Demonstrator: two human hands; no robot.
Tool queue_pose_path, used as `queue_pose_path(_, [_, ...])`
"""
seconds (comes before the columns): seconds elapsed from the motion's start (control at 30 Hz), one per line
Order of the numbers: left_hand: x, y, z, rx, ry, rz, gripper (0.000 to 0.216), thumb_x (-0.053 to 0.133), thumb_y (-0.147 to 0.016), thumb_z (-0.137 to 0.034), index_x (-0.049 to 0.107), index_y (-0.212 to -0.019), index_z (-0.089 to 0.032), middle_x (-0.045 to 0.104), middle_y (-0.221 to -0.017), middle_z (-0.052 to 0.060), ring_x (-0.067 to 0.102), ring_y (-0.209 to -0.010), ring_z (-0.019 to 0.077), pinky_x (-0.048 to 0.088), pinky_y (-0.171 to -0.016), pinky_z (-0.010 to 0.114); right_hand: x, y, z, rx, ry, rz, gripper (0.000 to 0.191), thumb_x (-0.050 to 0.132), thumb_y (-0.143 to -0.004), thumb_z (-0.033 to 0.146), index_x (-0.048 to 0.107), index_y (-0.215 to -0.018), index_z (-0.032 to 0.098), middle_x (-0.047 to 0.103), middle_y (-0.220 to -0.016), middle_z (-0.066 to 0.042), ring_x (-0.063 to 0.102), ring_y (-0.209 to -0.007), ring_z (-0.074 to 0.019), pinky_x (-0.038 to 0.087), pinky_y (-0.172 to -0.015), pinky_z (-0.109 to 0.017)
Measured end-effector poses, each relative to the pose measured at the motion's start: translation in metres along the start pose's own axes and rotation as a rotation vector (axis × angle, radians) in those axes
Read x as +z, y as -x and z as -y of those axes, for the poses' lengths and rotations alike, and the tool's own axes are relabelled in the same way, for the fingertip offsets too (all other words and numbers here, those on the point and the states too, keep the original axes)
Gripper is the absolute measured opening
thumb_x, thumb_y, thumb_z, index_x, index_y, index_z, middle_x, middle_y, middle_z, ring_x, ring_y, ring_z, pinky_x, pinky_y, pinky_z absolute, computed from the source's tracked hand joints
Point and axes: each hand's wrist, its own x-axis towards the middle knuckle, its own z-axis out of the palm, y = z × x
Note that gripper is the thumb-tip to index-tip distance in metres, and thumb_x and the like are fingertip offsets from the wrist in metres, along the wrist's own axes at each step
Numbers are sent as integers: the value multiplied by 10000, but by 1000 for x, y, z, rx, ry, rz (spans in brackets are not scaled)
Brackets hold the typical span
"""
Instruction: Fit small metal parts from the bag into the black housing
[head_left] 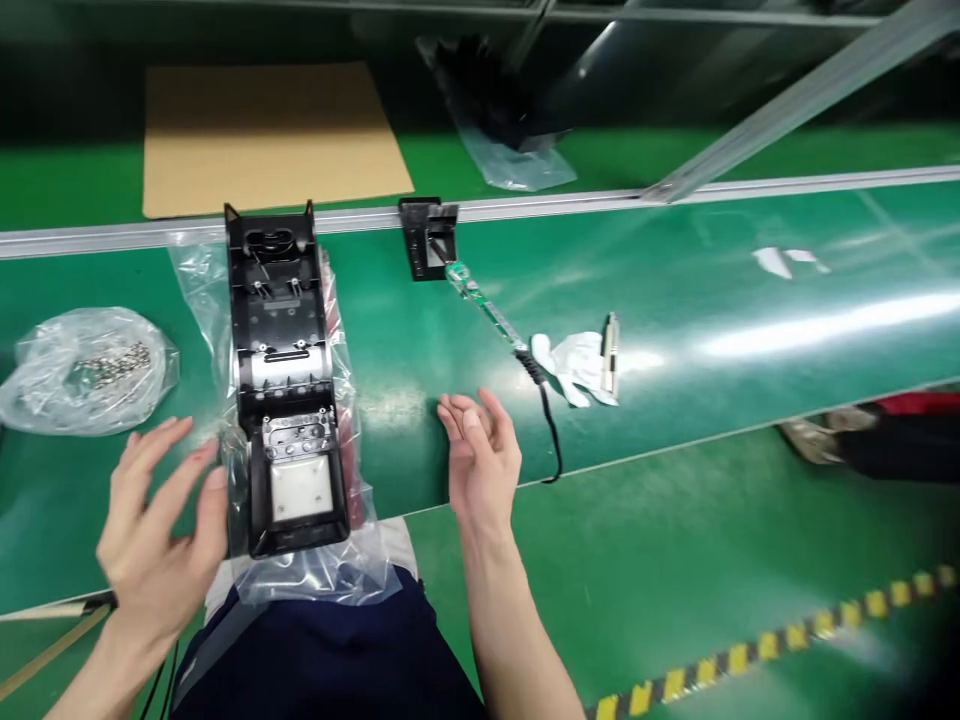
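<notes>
Both hands point(161, 515) point(480, 455) flanking black housing point(289, 390)

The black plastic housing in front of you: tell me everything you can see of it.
The black plastic housing is a long, open-topped moulded shell lying flat on a clear plastic bag on the green bench, its long axis running away from the person. Two small prongs stand at its far end. Inside show ribs, a shiny metal band across the middle, a metal bracket below it and a pale square panel near the near end. The left hand is at its near left edge, fingers on the bag; the right hand hovers apart, open.
</notes>
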Motion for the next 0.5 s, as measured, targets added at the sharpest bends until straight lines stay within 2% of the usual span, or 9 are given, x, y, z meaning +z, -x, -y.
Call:
queue_pose_path(0.03, [-1,3,4,-87,68,-28,197,648,-790,-47,659,-984,-77,654,-1029,174,633,-983,218,515,-907,362,0,-11,3,17,-35,-14,537,714,-832,400,448,-1208,122,581,-972,-76,612,-917,-164,548,-831,-281])
queue_pose_path(0.1, [-3,11,14,-286,153,-64,104,641,-827,-132,676,-920,-101,659,-825,77,619,-736,114,491,-663,202,5,-34,9,21,-104,-50,636,766,-729,431,420,-1165,123,565,-881,-33,603,-794,-123,552,-730,-227])
queue_pose_path(0.17, [-2,21,25,-455,172,-59,115,643,-841,-213,688,-906,-129,652,-777,34,593,-648,85,449,-569,174,16,-58,15,-29,-129,-92,642,781,-661,439,435,-1097,119,522,-778,12,552,-673,-83,521,-633,-166])
queue_pose_path(0.23, [-1,33,36,-546,168,-47,152,639,-846,-255,694,-931,-142,663,-799,30,600,-643,85,471,-607,176,28,-78,22,-108,-110,-133,613,763,-642,455,464,-1048,106,474,-683,36,498,-581,-75,479,-548,-144])
queue_pose_path(0.33, [1,48,49,-527,154,-34,148,608,-863,-244,685,-932,-139,657,-787,33,592,-635,88,477,-651,194,41,-96,43,-281,-26,-183,525,732,-673,449,540,-993,80,426,-599,47,426,-481,-72,381,-435,-130])
queue_pose_path(0.37, [1,51,52,-483,142,-37,139,598,-867,-227,679,-929,-132,646,-762,28,575,-616,83,467,-637,193,43,-98,55,-383,37,-181,458,721,-710,426,572,-964,75,422,-596,42,410,-464,-66,345,-412,-127])
queue_pose_path(0.43, [1,53,56,-400,113,-43,125,584,-870,-185,667,-924,-110,623,-727,19,538,-587,68,445,-611,183,44,-99,85,-705,223,-151,269,656,-846,340,637,-913,80,431,-629,22,395,-460,-47,297,-405,-121])
queue_pose_path(0.47, [1,52,56,-371,103,-46,121,578,-870,-167,662,-924,-98,612,-713,15,523,-579,62,434,-602,176,43,-98,102,-817,329,-104,165,607,-899,254,660,-884,98,455,-688,10,402,-485,-32,303,-433,-118])
queue_pose_path(0.5, [1,51,57,-354,102,-47,117,574,-869,-151,658,-922,-88,601,-703,12,509,-574,56,424,-594,171,42,-97,118,-908,342,-127,165,552,-944,202,673,-868,121,463,-734,8,386,-510,-14,324,-479,-112])
